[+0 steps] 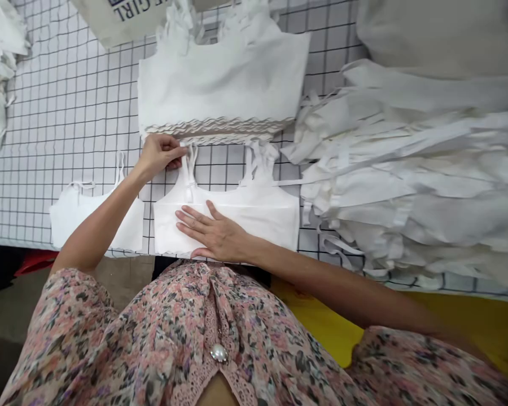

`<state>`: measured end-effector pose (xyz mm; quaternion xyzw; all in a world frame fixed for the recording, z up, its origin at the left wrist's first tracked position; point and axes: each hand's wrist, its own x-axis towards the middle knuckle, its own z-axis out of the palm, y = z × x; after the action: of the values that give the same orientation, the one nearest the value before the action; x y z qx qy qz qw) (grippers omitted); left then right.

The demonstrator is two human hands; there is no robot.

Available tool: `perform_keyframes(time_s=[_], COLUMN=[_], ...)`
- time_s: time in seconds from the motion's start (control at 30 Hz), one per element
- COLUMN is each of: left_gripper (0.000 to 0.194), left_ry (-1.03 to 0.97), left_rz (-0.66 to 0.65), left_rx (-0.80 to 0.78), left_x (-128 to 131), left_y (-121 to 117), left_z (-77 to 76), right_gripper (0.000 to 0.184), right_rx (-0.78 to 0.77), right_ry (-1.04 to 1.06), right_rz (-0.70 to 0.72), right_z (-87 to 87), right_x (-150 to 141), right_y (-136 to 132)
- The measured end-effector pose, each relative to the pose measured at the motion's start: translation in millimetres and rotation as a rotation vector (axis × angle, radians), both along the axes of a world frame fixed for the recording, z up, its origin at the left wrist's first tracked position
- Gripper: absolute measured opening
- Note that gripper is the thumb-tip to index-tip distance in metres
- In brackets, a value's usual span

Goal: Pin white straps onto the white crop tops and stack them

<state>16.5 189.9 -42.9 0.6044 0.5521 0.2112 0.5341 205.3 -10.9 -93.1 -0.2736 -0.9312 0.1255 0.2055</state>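
On a white camisole [271, 217], the right hand [214, 231] spreads flat.

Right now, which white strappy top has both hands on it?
The middle top: the left hand on its straps, the right hand flat on it; the neighbouring top lies under the left forearm.

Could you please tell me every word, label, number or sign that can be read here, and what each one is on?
"E GIRL": dark capitals, upside down, on the beige card or bag at the top edge of the view; the frame cuts off the start of the text.
Dark marks just above those letters are cut off and cannot be read.
No other text is legible.
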Motion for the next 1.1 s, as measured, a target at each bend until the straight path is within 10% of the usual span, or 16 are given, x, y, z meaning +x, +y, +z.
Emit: perform_keyframes(time_s=[0.2,0.3,0.57,0.83,1.1], left_gripper=[0.034,0.02,0.008,0.014,0.048], left_ry=[0.126,0.015,-0.01,-0.118,-0.493], left_rz=[0.029,-0.086,-0.241,-0.171,-0.153], left_rx=[0.37,0.291,0.109,0.053,-0.411], left_x=[-0.6,23.5,91.5,112.4,127.5], left_y=[-14.5,-33.0,-39.0,-27.2,-36.4], left_z=[21.5,28.7,14.3,16.3,18.6], right_gripper=[0.028,0.01,0.016,0.015,0.022], right_rx=[-0.045,-0.194,-0.248,-0.014,0.329], right_ry=[0.416,0.416,0.198,0.309,0.413], right_rz=[-0.541,-0.748,-0.872,-0.827,-0.695], right_z=[26.8,27.0,-7.0,22.9,34.1], right_x=[80.9,127.2,136.3,133.4,126.3], right_y=[47.1,88.9,151.6,124.3,96.0])
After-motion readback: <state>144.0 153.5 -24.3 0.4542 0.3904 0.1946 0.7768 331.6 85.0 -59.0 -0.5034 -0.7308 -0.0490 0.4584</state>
